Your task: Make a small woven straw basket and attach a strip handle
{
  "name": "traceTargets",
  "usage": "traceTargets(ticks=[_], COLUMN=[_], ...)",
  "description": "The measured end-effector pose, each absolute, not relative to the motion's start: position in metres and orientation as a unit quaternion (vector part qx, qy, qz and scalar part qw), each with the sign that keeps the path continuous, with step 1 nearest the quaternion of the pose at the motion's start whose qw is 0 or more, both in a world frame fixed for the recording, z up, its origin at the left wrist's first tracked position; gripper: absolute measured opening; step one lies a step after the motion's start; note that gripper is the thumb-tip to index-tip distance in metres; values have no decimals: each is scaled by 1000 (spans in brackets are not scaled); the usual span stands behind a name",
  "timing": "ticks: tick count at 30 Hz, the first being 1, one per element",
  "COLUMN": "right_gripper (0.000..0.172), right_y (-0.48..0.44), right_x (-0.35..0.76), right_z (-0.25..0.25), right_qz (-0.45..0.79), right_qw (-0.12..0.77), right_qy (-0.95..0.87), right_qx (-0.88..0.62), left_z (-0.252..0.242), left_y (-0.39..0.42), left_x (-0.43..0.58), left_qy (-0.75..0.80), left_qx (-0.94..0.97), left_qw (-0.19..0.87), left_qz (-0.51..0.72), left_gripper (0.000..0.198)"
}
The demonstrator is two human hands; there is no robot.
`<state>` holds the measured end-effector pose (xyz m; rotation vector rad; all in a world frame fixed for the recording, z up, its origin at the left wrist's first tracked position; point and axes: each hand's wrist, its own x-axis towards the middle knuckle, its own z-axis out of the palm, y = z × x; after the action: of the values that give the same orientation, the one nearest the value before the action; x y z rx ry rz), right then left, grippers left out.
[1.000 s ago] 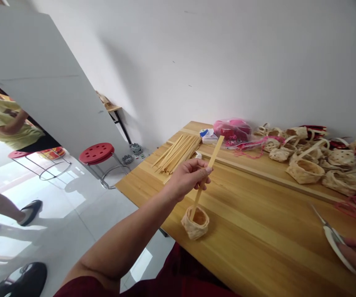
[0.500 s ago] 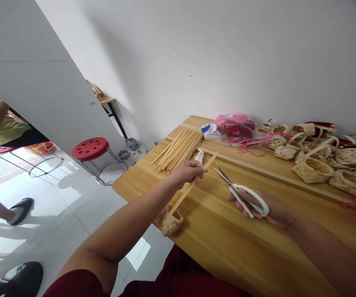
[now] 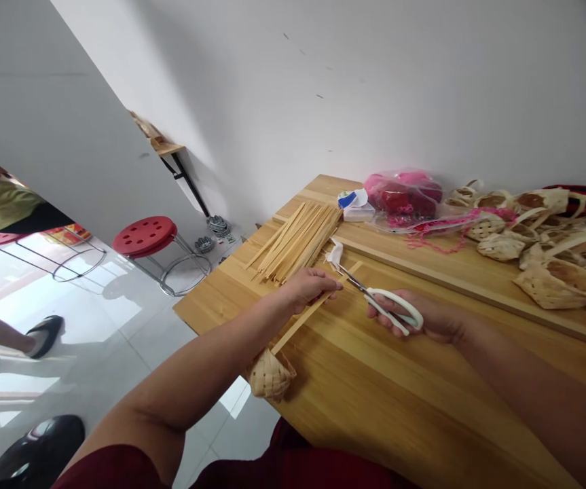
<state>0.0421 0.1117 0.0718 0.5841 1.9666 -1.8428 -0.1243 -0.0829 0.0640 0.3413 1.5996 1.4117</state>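
Left hand (image 3: 310, 287) pinches wooden strip (image 3: 317, 316) — right hand (image 3: 428, 320) holds scissors (image 3: 392, 307) across it.

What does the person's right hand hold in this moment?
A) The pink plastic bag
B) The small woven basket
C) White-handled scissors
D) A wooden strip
C. The right hand grips the white scissors, and their blades reach toward the strip held in the left hand.
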Motion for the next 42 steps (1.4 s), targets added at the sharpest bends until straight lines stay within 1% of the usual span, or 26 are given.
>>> traceTargets(ticks=[2,6,12,17,27,36,42], right_gripper=[75,73,62,62,52,41,37], right_y=[112,112,112,110,106,107,108], right_x=[37,29,22,17,9,5,3], right_z=[71,67,63,59,54,47,45], right_qz=[-657,-661,-664,-660,-631,-618,-620], right_qw=[197,205,217,229,243,254,261], right_qy=[698,691,684,683,700,706,702], right_qx=[207,209,211,214,230,235,234], left_z=[64,62,62,55,43,41,43], left_y=[-82,-80,-79,-77,-76,-77,-76], left_x=[-126,-129,-132,-135,-139,-139,-139], left_qy=[654,654,657,660,670,674,678], left_qx=[129,112,90,70,45,40,47], left_qw=[475,480,486,486,489,494,489], left_qz=[575,574,569,569,556,548,546], left_gripper=[16,18,17,16,21,15,22])
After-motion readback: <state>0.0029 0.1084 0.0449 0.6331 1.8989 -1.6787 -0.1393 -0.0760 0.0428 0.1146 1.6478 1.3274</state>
